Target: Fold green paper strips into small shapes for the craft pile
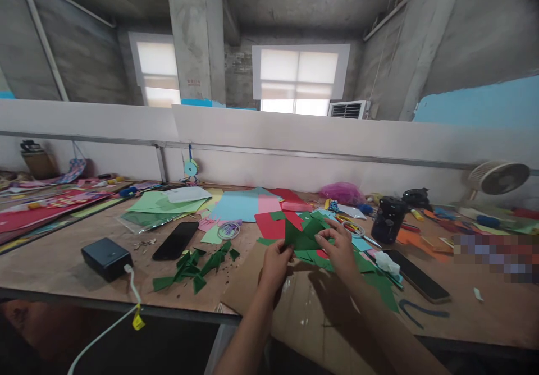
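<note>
Fingers of the left hand (275,260) and right hand (339,246) pinch a folded green paper (304,238) above the cardboard (303,307); uneven pressure could skew the crease or tear the thin sheet, I judge.

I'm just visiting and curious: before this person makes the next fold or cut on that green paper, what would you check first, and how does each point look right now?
1. Both hands on the piece: ok. The left hand and right hand pinch the dark green paper from either side.
2. Paper held off the table: ok, it is raised above the brown cardboard.
3. Scissors within reach: ok, the scissors lie just beyond the right hand.
4. Finished green pieces kept apart: ok, the pile of green cut pieces lies to the left.
5. Phones out of the way: cannot tell; the phone on the right lies close to the right forearm.
6. Fold line aligned: cannot tell, the fingers hide it.
</note>
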Available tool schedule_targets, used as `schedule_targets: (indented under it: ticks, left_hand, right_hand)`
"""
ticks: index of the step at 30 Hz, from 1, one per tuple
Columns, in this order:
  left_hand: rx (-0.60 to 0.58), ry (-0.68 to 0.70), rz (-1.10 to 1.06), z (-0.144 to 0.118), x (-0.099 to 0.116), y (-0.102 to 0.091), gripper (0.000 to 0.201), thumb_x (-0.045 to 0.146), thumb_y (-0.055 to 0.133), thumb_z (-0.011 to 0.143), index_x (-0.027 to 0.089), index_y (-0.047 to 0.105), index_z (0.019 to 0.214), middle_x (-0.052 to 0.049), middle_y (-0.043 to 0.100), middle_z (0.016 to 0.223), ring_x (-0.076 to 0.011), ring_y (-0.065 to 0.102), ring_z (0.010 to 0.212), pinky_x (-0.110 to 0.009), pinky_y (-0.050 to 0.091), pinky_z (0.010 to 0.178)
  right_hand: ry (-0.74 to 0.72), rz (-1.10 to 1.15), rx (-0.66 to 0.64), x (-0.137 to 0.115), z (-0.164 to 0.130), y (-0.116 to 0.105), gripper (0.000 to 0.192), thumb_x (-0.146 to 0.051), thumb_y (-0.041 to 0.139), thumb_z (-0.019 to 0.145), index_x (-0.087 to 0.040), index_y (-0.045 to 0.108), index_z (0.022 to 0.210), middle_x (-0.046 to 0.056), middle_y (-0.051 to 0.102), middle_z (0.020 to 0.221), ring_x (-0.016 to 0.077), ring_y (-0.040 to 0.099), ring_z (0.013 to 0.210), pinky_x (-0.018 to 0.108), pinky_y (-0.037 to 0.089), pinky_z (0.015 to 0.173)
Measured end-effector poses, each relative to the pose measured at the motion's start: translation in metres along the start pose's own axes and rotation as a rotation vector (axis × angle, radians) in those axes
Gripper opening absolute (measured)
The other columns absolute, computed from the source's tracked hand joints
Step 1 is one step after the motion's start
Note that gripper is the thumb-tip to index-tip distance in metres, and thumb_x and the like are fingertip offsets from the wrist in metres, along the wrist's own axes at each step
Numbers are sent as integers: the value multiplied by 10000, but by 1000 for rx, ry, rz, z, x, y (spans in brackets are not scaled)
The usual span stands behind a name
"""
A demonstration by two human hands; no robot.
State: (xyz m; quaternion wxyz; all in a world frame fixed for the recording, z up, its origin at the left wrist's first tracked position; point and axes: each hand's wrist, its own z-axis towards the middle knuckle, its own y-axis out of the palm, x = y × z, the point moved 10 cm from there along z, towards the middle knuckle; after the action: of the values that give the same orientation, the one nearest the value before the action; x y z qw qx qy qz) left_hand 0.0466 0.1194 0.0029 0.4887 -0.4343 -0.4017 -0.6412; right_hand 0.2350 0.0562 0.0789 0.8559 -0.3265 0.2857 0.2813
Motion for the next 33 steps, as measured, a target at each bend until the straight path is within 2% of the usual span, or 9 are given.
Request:
schedule_targets:
  ticks: [4,7,9,11,13,16,22,29,33]
  left_hand:
    - [74,-65,-62,1,-7,-9,298,446,667,690,149,637,695,-5,579,558,-125,497,495,-235,374,506]
    - [123,-119,-94,-1,-11,-14,355,498,692,661,153,612,663,-17,586,553,-122,503,485,-229,378,493]
    - [140,-139,-117,-2,-11,-16,384,524,713,634,159,592,629,-16,581,548,-119,498,480,-224,370,481]
    - [147,-141,-146,-3,-10,-16,402,539,730,614,160,593,627,-12,580,550,-117,501,483,-222,372,485]
    - [141,-129,-168,-2,-8,-16,410,542,737,609,154,609,643,-14,587,554,-117,506,490,-223,373,497]
    - [124,-112,-176,-1,-6,-14,411,536,747,603,145,625,645,-18,594,549,-115,501,492,-224,362,504]
    - [91,-158,-223,-2,-8,-9,402,500,780,574,139,659,701,-4,600,557,-117,504,501,-229,381,520]
    - [106,-139,-224,-4,-7,-11,403,515,766,603,149,606,652,-8,597,574,-111,513,518,-221,379,533]
    - [101,-126,-231,-4,-6,-11,407,511,777,590,155,588,649,2,579,559,-104,495,502,-219,368,517]
  right_hand:
    - [43,115,-26,-13,-5,-14,237,-441,624,755,-223,676,677,95,606,1242,315,468,1195,458,290,1029]
    - [52,290,-439,-29,-22,9,381,-463,541,849,-217,647,578,71,692,982,267,590,984,392,394,917]
    - [76,282,-581,-24,-29,11,363,-476,538,856,-218,682,646,43,698,859,240,608,869,349,423,824]
    - [128,183,-479,1,-21,-3,262,-470,620,787,-229,713,830,19,693,812,222,595,764,311,416,692]
    - [160,3,-373,32,-11,-17,228,-429,623,766,-233,715,838,22,701,810,224,594,741,306,401,670]
    - [127,-315,-404,67,-7,-16,180,-327,594,754,-240,723,846,37,720,907,246,616,860,301,385,700]
    - [22,-573,-448,75,-16,3,199,-240,578,786,-246,711,934,77,719,912,252,631,845,303,332,651]
    - [85,-578,-332,75,-6,-6,59,-222,585,745,-242,640,735,71,677,728,241,617,743,320,296,621]
    - [345,-272,-265,99,-7,-25,42,-233,508,667,-240,547,682,29,649,644,226,605,646,303,351,582]
